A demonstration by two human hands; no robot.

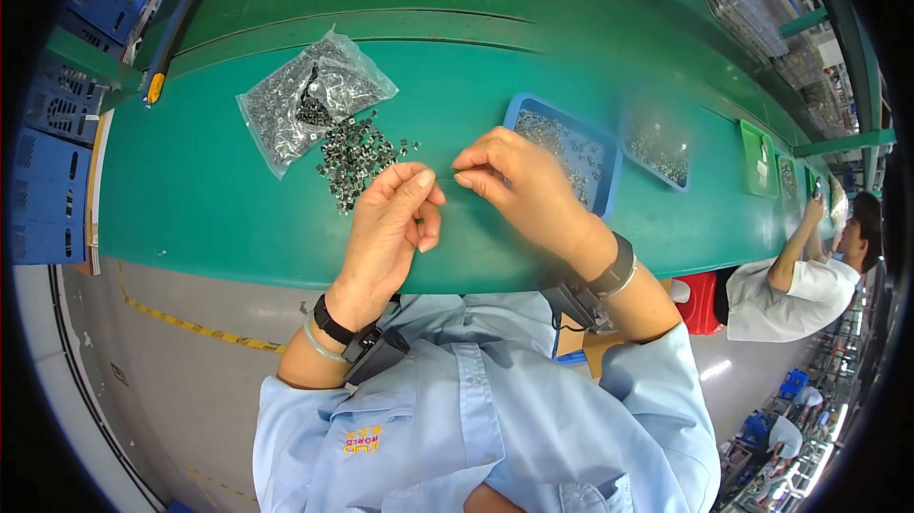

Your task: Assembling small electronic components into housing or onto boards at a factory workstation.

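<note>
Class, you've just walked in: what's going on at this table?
A person works at a green table. The left hand and right hand are near each other, not touching, each in a pinch; anything held is too small to make out. Small, dark, shiny parts lie loose against a clear bag; a blue tray of silvery pieces stands to the right.
</note>
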